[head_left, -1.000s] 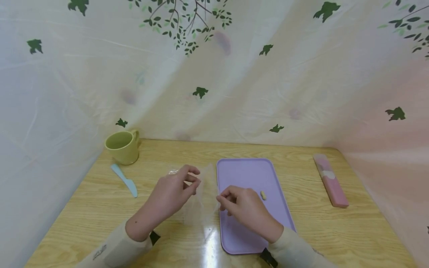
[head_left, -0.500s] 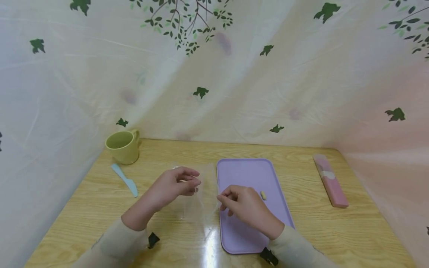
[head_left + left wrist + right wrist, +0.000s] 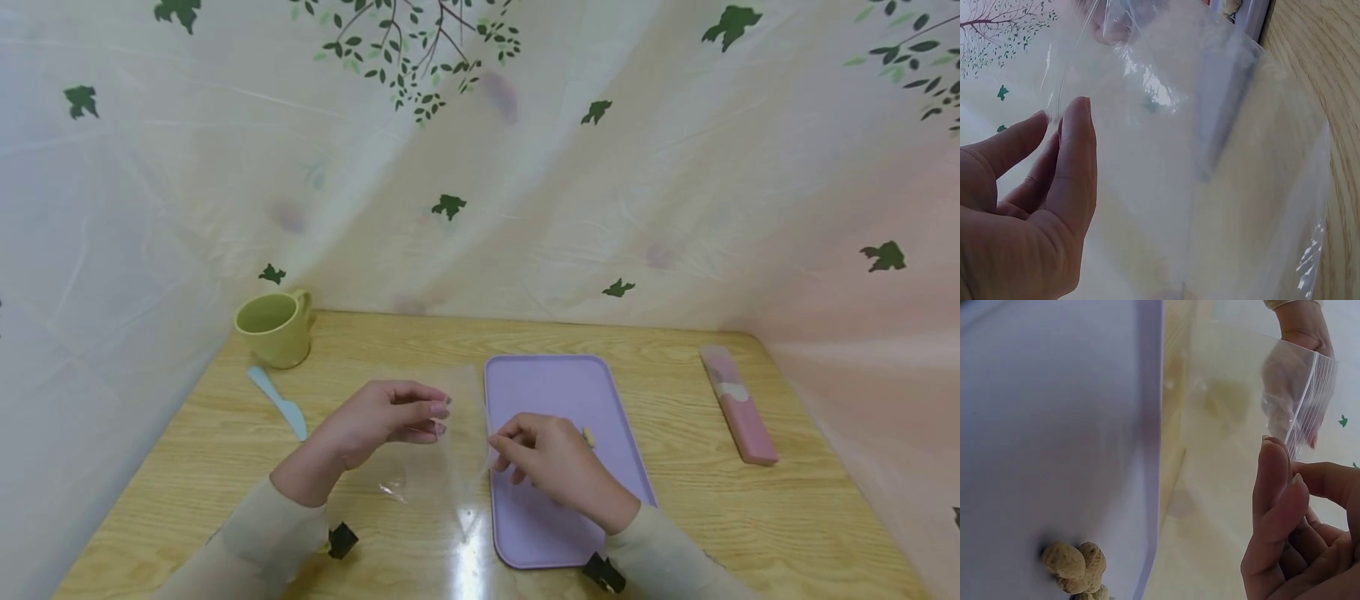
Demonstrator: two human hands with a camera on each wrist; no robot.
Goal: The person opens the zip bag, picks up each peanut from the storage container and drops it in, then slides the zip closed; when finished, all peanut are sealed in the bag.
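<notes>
Clear plastic zip bag (image 3: pixel 1229 431) spans gap between your hands: left hand (image 3: pixel 375 421) pinches film, right hand (image 3: pixel 551 458) clamps zip strip between thumb and finger. Light, even pull should spread mouth without slipping your grip. Bag lies at your fingertips, mostly left of purple tray (image 3: pixel 543 385); peanuts (image 3: pixel 1064 560) sit on tray beside right hand.

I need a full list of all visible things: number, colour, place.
Table: 1, tan, in front
Printed curtain: count unclear, pale, behind table
Tray: 1, purple, on table
Peanuts: count unclear, tan, on tray
Zip-lock bag: 1, clear, left of tray
Mug: 1, yellow-green, back left
Knife: 1, light blue, near mug
Narrow case: 1, pink, right
Wrist pieces: 2, black, by sleeves
Sleeves: 2, cream, forearms
Left hand and right hand: 1 each, bare, grip on bag
</notes>
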